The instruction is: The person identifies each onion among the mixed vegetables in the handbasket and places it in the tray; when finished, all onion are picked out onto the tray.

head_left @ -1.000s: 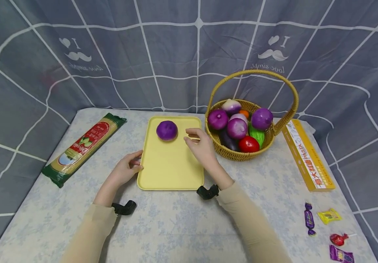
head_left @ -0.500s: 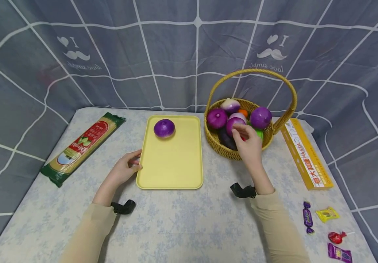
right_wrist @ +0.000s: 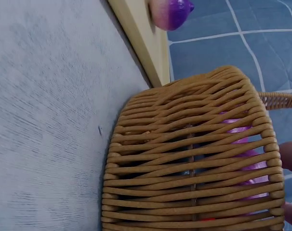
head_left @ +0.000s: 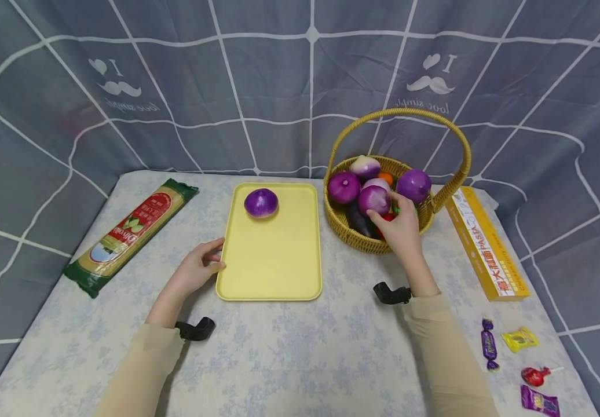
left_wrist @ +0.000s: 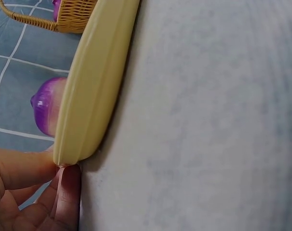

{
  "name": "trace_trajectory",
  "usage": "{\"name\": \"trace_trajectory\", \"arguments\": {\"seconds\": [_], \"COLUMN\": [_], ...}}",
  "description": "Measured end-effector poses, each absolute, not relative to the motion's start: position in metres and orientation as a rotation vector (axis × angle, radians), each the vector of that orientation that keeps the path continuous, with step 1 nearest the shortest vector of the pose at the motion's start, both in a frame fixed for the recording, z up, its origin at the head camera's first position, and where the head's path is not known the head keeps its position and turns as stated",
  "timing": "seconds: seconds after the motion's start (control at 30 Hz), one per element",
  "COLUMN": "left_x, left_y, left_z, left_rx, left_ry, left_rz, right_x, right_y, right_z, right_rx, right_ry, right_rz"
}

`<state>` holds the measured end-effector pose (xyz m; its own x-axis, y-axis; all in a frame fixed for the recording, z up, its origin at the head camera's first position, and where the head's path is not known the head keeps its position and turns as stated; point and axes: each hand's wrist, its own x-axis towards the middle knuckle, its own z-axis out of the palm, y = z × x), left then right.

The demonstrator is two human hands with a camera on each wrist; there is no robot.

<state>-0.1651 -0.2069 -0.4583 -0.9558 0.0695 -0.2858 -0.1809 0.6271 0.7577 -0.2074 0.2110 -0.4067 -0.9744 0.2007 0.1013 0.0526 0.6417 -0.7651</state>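
A round purple onion (head_left: pixel 373 200) in the woven wicker basket (head_left: pixel 353 238) near the table's far right edge is grasped by the curled fingers of the right hand (head_left: pixel 401 230), probably for lifting. The flat yellow tray (head_left: pixel 274 260) is pinched at its left edge by the left hand (head_left: pixel 196 271), apparently to steady it. Other vegetables crowd the basket; its handle arches overhead.

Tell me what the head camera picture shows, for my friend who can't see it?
A person's right hand grips a purple onion inside a wicker basket of toy vegetables. Their left hand holds the edge of a yellow tray with another purple onion on it. Pasta packets and sweets lie on the table.
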Motion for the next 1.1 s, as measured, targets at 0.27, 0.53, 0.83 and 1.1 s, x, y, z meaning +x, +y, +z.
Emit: {"name": "trace_trajectory", "arguments": {"seconds": [0.27, 0.53, 0.83, 1.1], "left_x": [-0.166, -0.167, -0.166, -0.165], "left_y": [-0.208, -0.207, -0.208, -0.21], "left_z": [-0.461, -0.46, -0.462, -0.461], "left_rx": [-0.095, -0.103, -0.059, -0.061], "left_ry": [2.561, 2.556, 2.53, 2.538], "left_rz": [1.248, 1.249, 1.292, 1.288], "right_x": [-0.221, -0.224, -0.213, -0.196], "right_y": [0.208, 0.205, 0.205, 0.19], "right_z": [-0.407, -0.411, -0.409, -0.395], "right_rx": [-0.141, -0.174, -0.16, -0.072], "right_ry": [-2.8, -2.796, -2.674, -2.563], "right_rz": [1.1, 1.047, 1.126, 1.215]}}
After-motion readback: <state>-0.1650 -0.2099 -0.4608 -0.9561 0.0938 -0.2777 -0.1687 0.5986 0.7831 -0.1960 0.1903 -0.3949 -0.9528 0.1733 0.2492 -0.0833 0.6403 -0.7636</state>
